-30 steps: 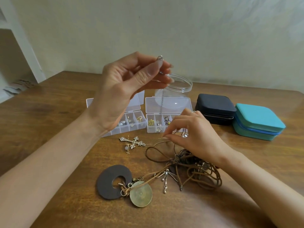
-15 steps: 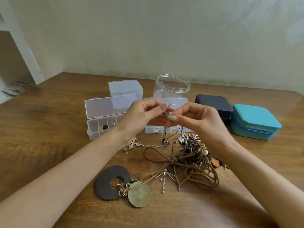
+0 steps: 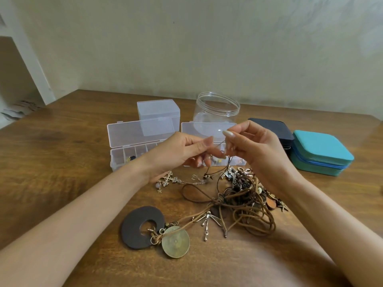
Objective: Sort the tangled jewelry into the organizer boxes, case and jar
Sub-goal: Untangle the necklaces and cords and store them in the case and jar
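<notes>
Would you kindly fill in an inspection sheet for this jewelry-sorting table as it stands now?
Surface: wooden table, brown, grain visible.
Job's things: cord tangle; cross pendant; dark ring pendant beside brass disc; left organizer box and right organizer box, both open; closed clear box; jar, lidless; black case and teal case, shut.
Clutter: nothing seen.
Hands: left hand and right hand both pinch a thin dark cord above the tangle.
Cables: nothing seen.
Surroundings: plain wall; white shelf unit at left.

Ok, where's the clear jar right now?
In the head view the clear jar stands open at the back of the table, behind the raised lid of the right organizer box, between the small clear box and the black case.
</notes>
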The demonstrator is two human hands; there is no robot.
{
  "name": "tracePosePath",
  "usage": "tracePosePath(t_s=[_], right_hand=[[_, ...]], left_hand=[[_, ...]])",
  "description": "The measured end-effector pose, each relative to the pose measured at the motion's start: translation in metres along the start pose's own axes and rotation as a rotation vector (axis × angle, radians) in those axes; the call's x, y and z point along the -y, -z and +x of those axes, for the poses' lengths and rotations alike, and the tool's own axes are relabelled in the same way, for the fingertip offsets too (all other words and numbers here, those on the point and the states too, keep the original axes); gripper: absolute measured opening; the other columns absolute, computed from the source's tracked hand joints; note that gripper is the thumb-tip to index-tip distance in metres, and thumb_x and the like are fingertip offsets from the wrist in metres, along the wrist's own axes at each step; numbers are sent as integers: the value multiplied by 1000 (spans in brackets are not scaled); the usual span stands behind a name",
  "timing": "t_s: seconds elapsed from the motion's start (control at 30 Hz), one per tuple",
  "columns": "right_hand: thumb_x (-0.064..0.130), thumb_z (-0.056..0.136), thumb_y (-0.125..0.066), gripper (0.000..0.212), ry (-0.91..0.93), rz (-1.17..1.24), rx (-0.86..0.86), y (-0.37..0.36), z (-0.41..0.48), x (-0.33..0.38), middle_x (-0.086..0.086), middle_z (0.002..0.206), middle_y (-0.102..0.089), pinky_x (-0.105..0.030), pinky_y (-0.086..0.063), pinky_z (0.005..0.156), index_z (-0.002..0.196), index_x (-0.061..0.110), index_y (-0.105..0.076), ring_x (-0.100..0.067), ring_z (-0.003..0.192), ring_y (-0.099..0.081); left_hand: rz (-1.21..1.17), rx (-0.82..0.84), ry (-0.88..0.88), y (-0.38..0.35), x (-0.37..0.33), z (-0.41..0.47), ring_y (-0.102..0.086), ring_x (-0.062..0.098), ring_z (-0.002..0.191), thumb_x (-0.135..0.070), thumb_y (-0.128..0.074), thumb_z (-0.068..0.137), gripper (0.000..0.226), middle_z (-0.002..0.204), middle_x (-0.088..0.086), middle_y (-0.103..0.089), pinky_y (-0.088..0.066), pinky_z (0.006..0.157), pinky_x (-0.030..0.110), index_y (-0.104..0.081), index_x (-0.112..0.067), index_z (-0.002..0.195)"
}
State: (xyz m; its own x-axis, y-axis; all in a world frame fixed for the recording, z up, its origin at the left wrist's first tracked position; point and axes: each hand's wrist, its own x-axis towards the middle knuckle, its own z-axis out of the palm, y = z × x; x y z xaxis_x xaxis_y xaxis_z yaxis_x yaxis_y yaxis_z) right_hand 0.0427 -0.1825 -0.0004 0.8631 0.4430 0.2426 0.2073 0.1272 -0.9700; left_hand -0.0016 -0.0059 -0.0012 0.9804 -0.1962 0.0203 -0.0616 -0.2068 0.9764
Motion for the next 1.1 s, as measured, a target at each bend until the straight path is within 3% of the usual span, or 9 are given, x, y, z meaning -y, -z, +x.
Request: tracePosePath(t_s=[0.1, 0.2, 0.3, 0.37, 0.47, 0.6, 0.7, 0.83, 1.1], right_hand=[[20, 76, -65, 19, -10, 38, -9, 1, 1, -1, -1, 66, -61, -25, -52, 66, 86, 5, -59, -12, 61, -57], [21, 76, -66, 20, -33, 8, -54, 3, 2, -3, 1, 65, -61, -22, -51, 62, 87, 5, -60, -11, 60, -56], [16, 83, -66, 14, -55, -91, -142, 7, 3, -7, 1, 62, -61, -21, -48, 56, 89, 5, -61, -9, 55, -54], [14, 87, -64, 7, -64, -143, -216, 12, 5, -11, 1, 62, -61, -21, -46, 54, 87, 7, -61, -8, 52, -51], [13, 90, -63, 4, -59, -163, -338, 20, 8, -15, 0, 64, -61, -21, -44, 53, 87, 11, -61, -6, 50, -50], [14, 90, -62, 3, -36, -198, -417, 27, 11, -17, 3, 65, -60, -17, -45, 51, 88, 14, -61, -3, 49, -51], [17, 90, -63, 3, -19, -420, -346, 29, 13, -22, 3, 73, -63, -17, -47, 58, 87, 19, -62, -1, 57, -56], [18, 87, -67, 2, 231, -855, -243, 20, 8, -30, 9, 84, -59, -10, -43, 65, 88, 17, -66, -1, 73, -54], [7, 85, -69, 15, 508, -837, -9, -9, -10, -21, 7, 93, -62, -12, -42, 75, 97, 15, -66, -8, 86, -56]], left_hand=[[114, 47, -71, -2, -2, -2, -55, 6, 62, -36, -59, 76, 36, 65, -5, -66, -47, 66, 13, -70, -8, 96], [201, 62, -89, 0, -5, -5, -66, 6, 78, -35, -63, 74, 38, 73, -2, -72, -44, 77, 7, -63, -13, 105], [458, -56, -170, 10, -5, -5, -62, -3, 96, -47, -63, 73, 46, 90, -10, -73, -40, 81, 5, -57, -24, 113], [621, -158, -228, 20, -5, -7, -60, -3, 87, -42, -67, 77, 34, 92, -15, -68, -44, 76, 13, -59, -26, 105], [900, -85, -117, 33, -3, -16, -52, -5, 71, -33, -72, 79, 18, 85, -18, -60, -39, 63, 15, -61, -27, 92], [1158, 32, 88, 33, 12, -25, -43, -6, 72, -40, -72, 78, 32, 95, -16, -48, -37, 65, 16, -55, -29, 103], [1171, -16, 147, 32, 14, -26, -48, 1, 82, -37, -74, 76, 33, 96, -13, -53, -45, 78, 28, -55, -24, 100], [1176, -13, 160, 33, 15, -26, -50, -1, 74, -35, -71, 80, 19, 79, -12, -63, -41, 66, 24, -58, -23, 86], [918, -19, 51, 41, 10, -27, -51, 6, 75, -27, -72, 81, 17, 83, -10, -56, -41, 64, 21, -55, -22, 80]])
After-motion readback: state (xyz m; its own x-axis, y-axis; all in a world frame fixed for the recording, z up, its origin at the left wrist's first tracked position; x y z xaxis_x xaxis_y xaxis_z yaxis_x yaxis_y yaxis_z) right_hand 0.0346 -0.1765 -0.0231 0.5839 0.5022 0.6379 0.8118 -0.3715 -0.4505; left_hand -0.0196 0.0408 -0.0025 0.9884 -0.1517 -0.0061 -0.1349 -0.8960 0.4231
